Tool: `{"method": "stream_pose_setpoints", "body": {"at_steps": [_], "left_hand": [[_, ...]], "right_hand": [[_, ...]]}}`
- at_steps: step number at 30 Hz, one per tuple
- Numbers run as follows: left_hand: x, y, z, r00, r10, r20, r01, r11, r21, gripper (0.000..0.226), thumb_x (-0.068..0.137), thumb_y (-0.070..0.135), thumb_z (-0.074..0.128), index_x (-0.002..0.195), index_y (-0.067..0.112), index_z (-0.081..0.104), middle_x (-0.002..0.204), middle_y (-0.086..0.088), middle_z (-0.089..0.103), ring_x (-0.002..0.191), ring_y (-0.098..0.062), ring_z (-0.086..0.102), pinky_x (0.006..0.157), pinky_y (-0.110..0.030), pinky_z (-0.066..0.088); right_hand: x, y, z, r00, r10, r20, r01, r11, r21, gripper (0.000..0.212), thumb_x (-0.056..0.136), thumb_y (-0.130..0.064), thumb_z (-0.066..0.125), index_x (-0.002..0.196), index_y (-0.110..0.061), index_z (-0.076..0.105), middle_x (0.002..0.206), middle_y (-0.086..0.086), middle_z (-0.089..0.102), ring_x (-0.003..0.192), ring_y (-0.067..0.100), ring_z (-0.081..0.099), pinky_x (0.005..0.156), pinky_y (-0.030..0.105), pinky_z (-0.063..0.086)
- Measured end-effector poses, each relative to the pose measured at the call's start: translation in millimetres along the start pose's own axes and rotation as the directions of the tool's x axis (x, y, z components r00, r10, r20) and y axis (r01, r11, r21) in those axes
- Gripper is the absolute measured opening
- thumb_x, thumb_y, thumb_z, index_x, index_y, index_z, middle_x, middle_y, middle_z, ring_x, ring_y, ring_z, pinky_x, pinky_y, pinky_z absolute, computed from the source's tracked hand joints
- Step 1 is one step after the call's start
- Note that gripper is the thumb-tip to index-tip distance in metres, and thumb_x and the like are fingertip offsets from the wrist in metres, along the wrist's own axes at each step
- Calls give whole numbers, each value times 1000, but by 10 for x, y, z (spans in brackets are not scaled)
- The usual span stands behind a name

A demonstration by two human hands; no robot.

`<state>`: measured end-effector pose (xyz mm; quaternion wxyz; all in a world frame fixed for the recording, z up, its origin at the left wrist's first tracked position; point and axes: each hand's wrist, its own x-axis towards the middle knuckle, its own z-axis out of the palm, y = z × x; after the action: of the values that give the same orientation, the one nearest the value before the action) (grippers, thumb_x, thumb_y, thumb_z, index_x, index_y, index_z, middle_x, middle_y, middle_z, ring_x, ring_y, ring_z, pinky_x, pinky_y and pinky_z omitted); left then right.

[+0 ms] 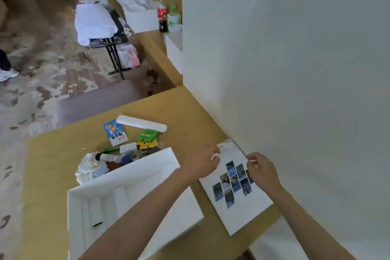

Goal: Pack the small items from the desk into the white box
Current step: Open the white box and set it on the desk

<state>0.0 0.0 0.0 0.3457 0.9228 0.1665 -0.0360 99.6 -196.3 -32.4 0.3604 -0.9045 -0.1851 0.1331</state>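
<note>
The white box [137,170] lies open at near left of the tabletop [185,112], packets [147,135] heaped past its far wall. My left hand [200,163], nearer the box, pinches a small white pick [215,156]; further right, my right hand [262,170] pinches a thin stick [252,161] above the photo card [242,211].

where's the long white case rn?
Head view, left of centre: long white case lies on the desk, beside the blue packet, beyond the white box.

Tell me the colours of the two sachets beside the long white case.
A green flat sachet and a yellow flat sachet; head view shows both.
</note>
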Motion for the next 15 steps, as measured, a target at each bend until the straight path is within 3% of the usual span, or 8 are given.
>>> {"method": "stream_pose_setpoints", "body": {"at_steps": [3, 5, 7, 10, 15], "left_hand": [[361, -24, 341, 959, -124, 254, 65, 971, 231, 51, 94, 35, 45, 137, 12, 35, 142, -15, 40, 123, -31, 44, 97, -36, 40], [563, -154, 479, 932, -239, 272, 131, 923, 362, 64, 92, 36, 48, 142, 6, 23, 150, -20, 25, 134, -37, 30, 106, -43, 33], [697, -332, 581, 907, -349, 236, 226, 876, 426, 77, 90, 41, 52, 145, 4, 13, 153, -22, 16, 138, -40, 21, 110, -46, 27], [823, -503, 680, 863, -439, 249, 291, 836, 465, 94, 82, 51, 61, 146, 3, 11, 152, -22, 19, 136, -41, 27, 107, -46, 32], [955, -594, 680, 882, -438, 172, 335, 841, 424, 94, 67, 56, 75, 137, 9, 33, 139, -17, 39, 124, -35, 40, 93, -41, 41]], "right_hand": [[49, 276, 64, 985, 16, 169, 14, 984, -175, 28, 94, -18, 54, 119, -8, 61, 116, 9, 62, 96, 22, 60, 84, 32, 48], [37, 515, 181, 962, -9, 273, 90, 954, -286, 43, 92, -27, 59, 131, -8, 54, 131, 15, 54, 118, 28, 51, 96, 34, 44], [7, 790, 281, 929, -30, 369, 193, 891, -412, 73, 89, -47, 59, 149, -17, 31, 154, 14, 29, 142, 29, 26, 112, 38, 32], [4, 1038, 409, 910, -34, 414, 252, 837, -485, 88, 85, -67, 50, 153, -32, 6, 163, 7, 0, 150, 26, 0, 119, 45, 10], [-18, 1244, 516, 915, -118, 385, 292, 853, -432, 86, 85, -74, 34, 153, -32, 2, 162, 7, -9, 149, 26, -11, 118, 47, -1]]}}
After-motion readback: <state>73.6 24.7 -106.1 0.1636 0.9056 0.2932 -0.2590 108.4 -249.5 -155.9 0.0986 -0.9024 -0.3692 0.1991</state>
